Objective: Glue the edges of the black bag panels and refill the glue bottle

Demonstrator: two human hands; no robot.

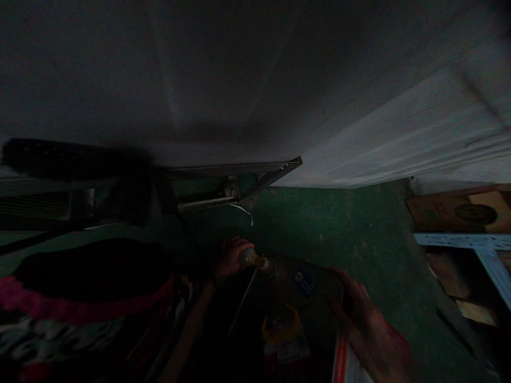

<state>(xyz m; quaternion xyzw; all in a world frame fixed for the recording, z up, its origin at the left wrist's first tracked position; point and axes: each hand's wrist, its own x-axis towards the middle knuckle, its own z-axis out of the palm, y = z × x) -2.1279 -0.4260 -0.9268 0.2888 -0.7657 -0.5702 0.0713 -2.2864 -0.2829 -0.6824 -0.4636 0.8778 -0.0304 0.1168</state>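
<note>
The picture is very dark. On the near side, my left hand (232,256) is closed around a pale, rounded bulb-like object (248,257) with an amber neck. That neck meets a whitish round fitting (270,267) at the corner of a dark flat-topped case (319,314). My right hand (365,319) grips the case's right edge, thumb over the top and the other fingers partly hidden. A blue label (304,282) is stuck on the top. Closer to me lies a yellow handle-like piece (281,325). Below my right hand shows a red and white edge (341,356).
A metal frame (271,178) juts out beside the pale wall (359,143). A white strip (243,211) lies on the green floor (331,218). To the right are a cardboard box (451,213) and a light blue rack (451,240). A dark shape with pink trim (91,314) fills the lower left.
</note>
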